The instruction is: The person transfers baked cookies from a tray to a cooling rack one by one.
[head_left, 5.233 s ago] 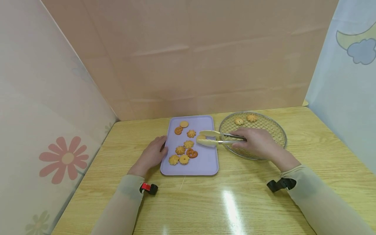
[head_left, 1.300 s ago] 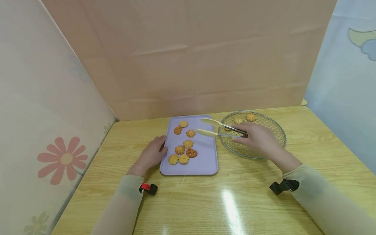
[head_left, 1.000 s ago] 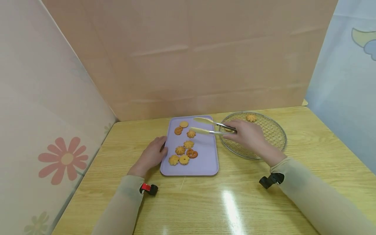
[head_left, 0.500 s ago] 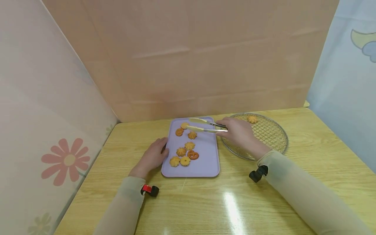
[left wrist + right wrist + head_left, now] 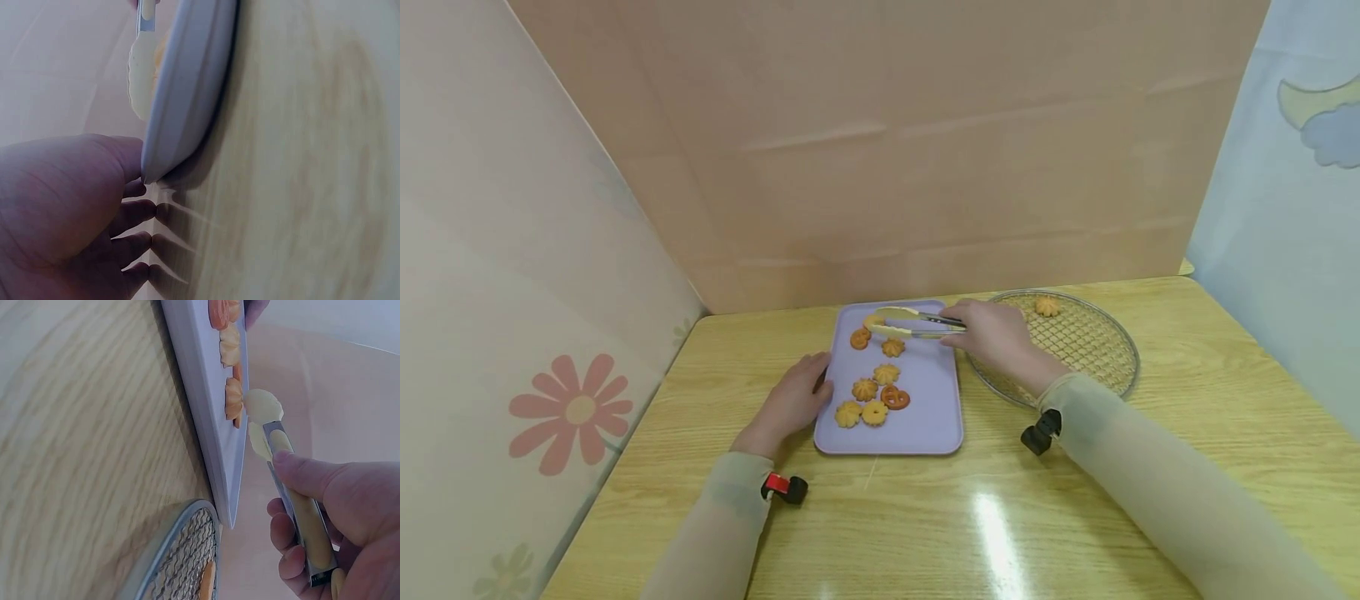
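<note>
My right hand [image 5: 996,333] grips a pair of tongs [image 5: 895,332], metal with pale tips, over the upper part of a lilac tray [image 5: 925,417]. The parted tips overlap a plain round cookie [image 5: 872,320] near the tray's far left corner; a small pretzel [image 5: 860,338] and a flower-shaped cookie [image 5: 892,347] lie close by. Further down the tray lie several flower-shaped cookies [image 5: 886,374], a ring cookie [image 5: 874,412] and another pretzel [image 5: 895,397]. My left hand [image 5: 793,396] touches the tray's left rim, its other fingertips at the tabletop in the left wrist view.
A round wire rack [image 5: 1090,342] with a metal rim stands right of the tray. One flower-shaped cookie [image 5: 1047,307] shows on it; my right hand and forearm hide its left part. A paper-covered back wall [image 5: 880,208] rises behind the wooden table [image 5: 925,533].
The round cookie between the tongs earlier came off the tray's right side onto the rack. My right hand then moved left over the tray, and the tongs' tips drew closer together. My left hand stayed.
</note>
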`<action>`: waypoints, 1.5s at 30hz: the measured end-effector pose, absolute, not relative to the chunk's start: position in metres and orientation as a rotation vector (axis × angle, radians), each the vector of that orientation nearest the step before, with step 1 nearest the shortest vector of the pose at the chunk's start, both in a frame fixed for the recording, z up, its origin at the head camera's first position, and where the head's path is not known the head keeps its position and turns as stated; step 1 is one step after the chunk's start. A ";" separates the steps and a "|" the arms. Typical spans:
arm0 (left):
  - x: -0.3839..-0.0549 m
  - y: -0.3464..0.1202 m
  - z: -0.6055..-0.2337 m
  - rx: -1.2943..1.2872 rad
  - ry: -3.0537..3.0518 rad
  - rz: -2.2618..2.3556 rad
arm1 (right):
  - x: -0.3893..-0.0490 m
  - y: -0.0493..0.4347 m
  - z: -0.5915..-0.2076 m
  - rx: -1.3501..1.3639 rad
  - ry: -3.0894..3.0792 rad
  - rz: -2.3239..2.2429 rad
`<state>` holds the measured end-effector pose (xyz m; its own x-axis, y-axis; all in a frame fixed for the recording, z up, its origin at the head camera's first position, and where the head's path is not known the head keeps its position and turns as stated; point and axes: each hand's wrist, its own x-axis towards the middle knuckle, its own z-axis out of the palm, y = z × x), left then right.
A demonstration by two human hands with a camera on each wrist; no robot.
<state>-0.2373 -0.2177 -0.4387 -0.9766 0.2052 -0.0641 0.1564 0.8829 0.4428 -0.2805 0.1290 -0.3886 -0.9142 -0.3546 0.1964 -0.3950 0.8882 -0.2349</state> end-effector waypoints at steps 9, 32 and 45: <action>-0.237 -0.217 -0.439 0.290 2.949 0.687 | -0.288 0.125 -0.388 0.571 -2.951 0.401; -0.238 -0.217 -0.439 0.289 2.952 0.673 | -0.302 0.117 -0.384 0.594 -2.987 0.358; -0.238 -0.217 -0.442 0.325 2.968 0.680 | -0.299 0.114 -0.387 0.612 -2.920 0.258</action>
<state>-0.2380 -0.2174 -0.4416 -0.9743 0.2232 -0.0298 0.1880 0.8789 0.4384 -0.2990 0.1140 -0.3870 -0.9062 -0.3835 0.1782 -0.4089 0.9022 -0.1374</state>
